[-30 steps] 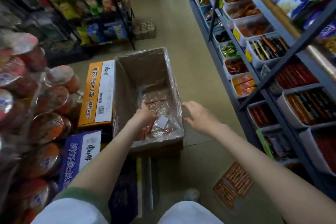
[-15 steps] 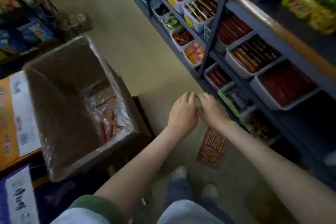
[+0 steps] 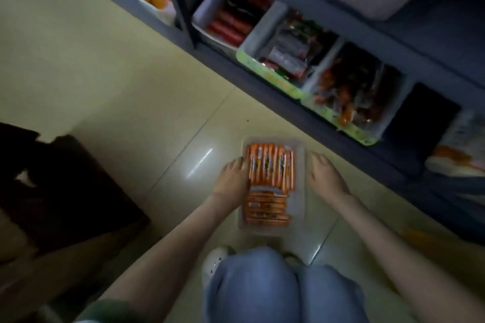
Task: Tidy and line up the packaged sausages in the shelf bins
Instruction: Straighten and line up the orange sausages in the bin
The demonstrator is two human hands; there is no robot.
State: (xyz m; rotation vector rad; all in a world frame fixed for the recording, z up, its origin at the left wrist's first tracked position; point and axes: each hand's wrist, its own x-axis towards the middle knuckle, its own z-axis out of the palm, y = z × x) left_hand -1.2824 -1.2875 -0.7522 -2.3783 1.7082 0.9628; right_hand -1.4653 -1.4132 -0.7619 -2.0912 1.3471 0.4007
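Left grip (image 3: pixel 232 181), right grip (image 3: pixel 325 178) — both loose

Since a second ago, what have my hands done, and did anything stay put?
The left hand came out of the cardboard box and, with the right hand, dropped to rest at either side of the sausage tray. The tray stayed on the floor.

Your tray (image 3: pixel 298 199) sits on the floor (image 3: pixel 105 86), just ahead of your knees (image 3: pixel 262 286). There are sausages (image 3: pixel 270 168) in it: one row at the far end, a second lot nearer you, laid crosswise. Your left hand (image 3: pixel 232 182) is at its left side and your right hand (image 3: pixel 325 178) at its right rim. Behind the tray and off to the right is the shelf (image 3: pixel 288 110) with its bins (image 3: pixel 262 34).
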